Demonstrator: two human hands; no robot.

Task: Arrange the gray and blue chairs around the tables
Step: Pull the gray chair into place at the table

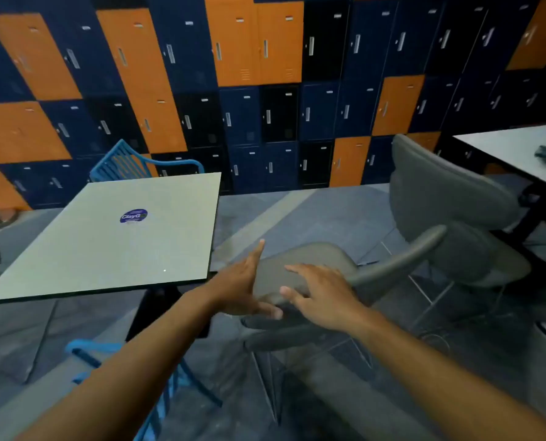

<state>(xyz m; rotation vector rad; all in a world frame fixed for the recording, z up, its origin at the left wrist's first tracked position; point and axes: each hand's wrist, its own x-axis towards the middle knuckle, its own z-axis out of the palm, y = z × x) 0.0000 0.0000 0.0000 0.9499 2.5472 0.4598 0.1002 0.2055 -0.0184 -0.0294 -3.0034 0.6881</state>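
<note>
The gray moulded plastic armchair with thin metal legs [310, 275] stood just off the near right corner of the square pale-gray table [122, 237], its curved backrest toward me and its seat facing away. My left hand [243, 288] was at the left end of that backrest, fingers straight and spread, thumb low by the rim; my right hand [322, 297] lay flat on top of the backrest, fingers splayed and not curled round anything. Neither hand had closed on the chair, and I could not tell whether the left palm actually touched it.

I judged the shell stiff, smooth and fairly light, the sort that slides on its legs rather than needing a lift, though the slick plastic would give a flat palm little purchase. Wrapping fingers over the top edge of the backrest, or taking the armrest that swept out to the right, looked the safer hold.

A second gray armchair [449, 202] sat just beyond, near the white table at the right edge [519, 148]. One blue metal slatted chair [128, 163] stood at the far side of the square table; another blue chair [157, 393] showed low under my left forearm. Orange and navy lockers [265, 74] filled the wall behind.
</note>
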